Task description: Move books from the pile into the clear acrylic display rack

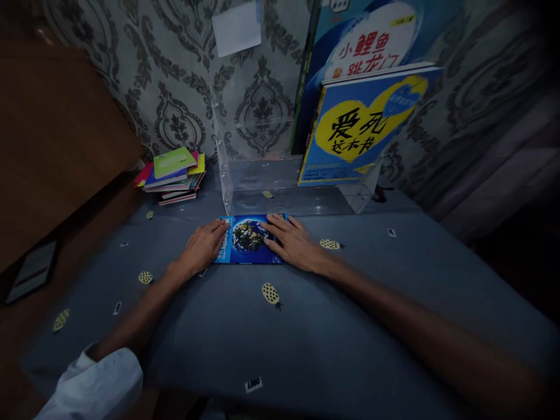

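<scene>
A blue book (248,236) with a picture of the Earth on its cover lies flat on the table, close in front of a clear acrylic stand. My left hand (205,246) rests along its left edge, fingers stretched over the cover's border. On the right part of the cover lies my right hand (294,240), its fingers spread and flat. Both hands touch the book without lifting it. Part of the right side of the cover is hidden under my right hand.
The clear stand (249,201) holds a blue book with a yellow heart (356,131) and a taller book (371,44) behind it. A stack of small colourful books (175,169) sits at the back left. A dark-framed tablet-like object (32,273) lies left of the cloth-covered table (210,344).
</scene>
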A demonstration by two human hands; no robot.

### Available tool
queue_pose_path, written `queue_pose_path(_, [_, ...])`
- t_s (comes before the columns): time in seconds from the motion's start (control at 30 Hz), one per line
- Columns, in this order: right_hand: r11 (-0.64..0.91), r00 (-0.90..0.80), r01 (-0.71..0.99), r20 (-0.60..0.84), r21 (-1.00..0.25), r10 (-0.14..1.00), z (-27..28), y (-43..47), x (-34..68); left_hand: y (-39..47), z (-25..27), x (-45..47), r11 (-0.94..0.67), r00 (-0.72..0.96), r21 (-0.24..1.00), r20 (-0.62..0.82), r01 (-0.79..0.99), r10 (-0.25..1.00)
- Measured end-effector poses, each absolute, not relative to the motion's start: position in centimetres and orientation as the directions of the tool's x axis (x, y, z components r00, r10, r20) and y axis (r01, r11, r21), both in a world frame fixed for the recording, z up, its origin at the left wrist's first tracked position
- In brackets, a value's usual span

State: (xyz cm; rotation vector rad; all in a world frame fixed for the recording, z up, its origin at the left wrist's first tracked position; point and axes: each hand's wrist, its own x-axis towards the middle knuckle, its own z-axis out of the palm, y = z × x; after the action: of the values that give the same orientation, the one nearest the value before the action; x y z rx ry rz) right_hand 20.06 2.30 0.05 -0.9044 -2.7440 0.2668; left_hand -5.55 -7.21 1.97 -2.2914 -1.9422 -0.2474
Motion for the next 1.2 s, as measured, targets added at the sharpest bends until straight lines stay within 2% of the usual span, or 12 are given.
queue_pose_path(0.1, [0.783, -0.756, 0.585, 0.208, -0.211, 0.621, 0.0, 0.9, 20.8, -9.1, 3.3, -3.7, -0.162, 0.177, -0.109, 0.141, 0.981, 0.974])
queue_pose_path(0.2, [0.778, -0.741, 0.602, 0.235, -0.181, 0.629, 0.0, -1.0, 22.1, -11.5, 4.2, -1.7, -0.187, 0.206, -0.162, 0.109, 0.969, 0.973])
queue_pose_path(0.4, [0.779, -0.728, 0.622, 0.308, -0.076, 0.612, 0.6, -5.6, 25.4, -14.5, 3.8, 1.0, -0.139, 0.15, -0.102, 0.113, 0.985, 0.982])
queue_pose_path(0.6, [0.784, -0.731, 0.62, 0.355, -0.011, 0.583, 0.5, -9.0, 27.6, -15.6, 2.4, 3.0, -0.162, 0.176, -0.111, 0.121, 0.98, 0.977])
queue_pose_path(0.7, [0.785, -0.725, 0.618, 0.362, -0.034, 0.586, 0.5, -9.7, 28.0, -14.9, 1.8, 3.0, -0.191, 0.194, -0.041, 0.14, 0.981, 0.971])
queue_pose_path(0.97, [0.824, -0.744, 0.546, 0.363, -0.155, 0.561, 0.6, -9.3, 28.3, -7.5, 0.3, 0.7, -0.381, 0.318, 0.269, 0.249, 0.885, 0.915])
queue_pose_path(1.1, [0.839, -0.747, 0.491, 0.383, -0.235, 0.544, 0.7, -7.9, 28.3, -5.5, -0.3, 0.3, -0.431, 0.333, 0.349, 0.307, 0.832, 0.892])
queue_pose_path(1.2, [0.84, -0.739, 0.484, 0.4, -0.245, 0.543, 0.5, -7.2, 28.1, -5.2, -0.7, 0.2, -0.42, 0.307, 0.376, 0.325, 0.826, 0.894])
